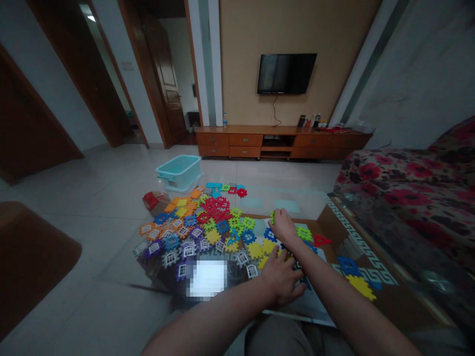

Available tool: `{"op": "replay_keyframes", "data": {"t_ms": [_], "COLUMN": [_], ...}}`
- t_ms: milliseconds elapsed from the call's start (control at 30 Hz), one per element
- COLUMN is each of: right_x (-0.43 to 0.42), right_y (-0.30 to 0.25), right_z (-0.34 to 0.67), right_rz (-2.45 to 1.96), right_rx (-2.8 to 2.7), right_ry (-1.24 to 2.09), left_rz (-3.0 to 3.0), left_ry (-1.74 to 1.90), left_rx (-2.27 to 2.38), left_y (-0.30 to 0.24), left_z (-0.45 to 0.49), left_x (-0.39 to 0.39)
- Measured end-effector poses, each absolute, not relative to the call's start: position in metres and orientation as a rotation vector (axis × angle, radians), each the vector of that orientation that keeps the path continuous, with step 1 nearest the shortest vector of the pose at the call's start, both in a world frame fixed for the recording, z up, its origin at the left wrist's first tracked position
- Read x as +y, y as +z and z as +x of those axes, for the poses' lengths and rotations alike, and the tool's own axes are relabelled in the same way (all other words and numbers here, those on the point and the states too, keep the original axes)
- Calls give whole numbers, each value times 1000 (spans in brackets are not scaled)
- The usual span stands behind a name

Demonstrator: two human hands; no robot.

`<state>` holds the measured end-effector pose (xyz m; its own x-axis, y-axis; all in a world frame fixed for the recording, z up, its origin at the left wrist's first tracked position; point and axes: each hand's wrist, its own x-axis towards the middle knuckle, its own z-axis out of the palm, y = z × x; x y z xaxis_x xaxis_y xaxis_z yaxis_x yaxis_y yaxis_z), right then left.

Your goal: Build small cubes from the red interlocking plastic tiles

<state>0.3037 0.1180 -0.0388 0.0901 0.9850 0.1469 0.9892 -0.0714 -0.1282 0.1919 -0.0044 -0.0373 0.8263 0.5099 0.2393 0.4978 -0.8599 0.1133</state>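
Note:
Many interlocking plastic puzzle tiles (211, 222) in red, orange, yellow, green, blue and purple lie spread over a glass-topped table (356, 237), some with white window panels. My right hand (282, 225) pinches a green plastic tile (272, 217) at its fingertips, above the heap. Lower down, my left hand (280, 277) rests on yellow and dark tiles (295, 264), its fingers curled over them. Whether it grips one is hidden. A pale flat board (308, 299) lies under both hands.
Further tiles lie on the table's patterned border at right. A blurred white patch (208, 279) covers part of the heap. A teal plastic box (178, 173) and a red-and-brown carton (156, 201) stand beyond it. A floral sofa (404, 183) is at right, a wooden TV cabinet (282, 143) ahead.

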Motion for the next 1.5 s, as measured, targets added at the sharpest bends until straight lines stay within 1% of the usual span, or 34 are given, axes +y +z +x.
{"op": "replay_keyframes", "data": {"t_ms": [167, 333, 500, 700, 833, 1267, 1500], "right_x": [124, 131, 110, 74, 68, 67, 87], "right_y": [-30, -9, -8, -37, -45, -38, -25], "right_z": [320, 368, 406, 393, 382, 376, 396], "right_rz": [-2167, -2278, -2360, -2380, -2378, -2316, -2313], "right_rx": [-1982, -1853, -1831, -1850, -1831, -1926, -1818], "right_ry": [32, 59, 47, -63, -118, -141, -102], "left_rz": [2943, 2921, 2922, 2972, 2951, 2956, 3012], "left_ry": [416, 398, 440, 481, 486, 454, 424], "left_rx": [847, 846, 866, 788, 770, 703, 625], "left_y": [-36, -37, -39, -39, -39, -39, -34], "left_z": [192, 191, 193, 199, 202, 201, 203], "left_x": [-5, -3, -2, -2, -2, 3, 3]}}
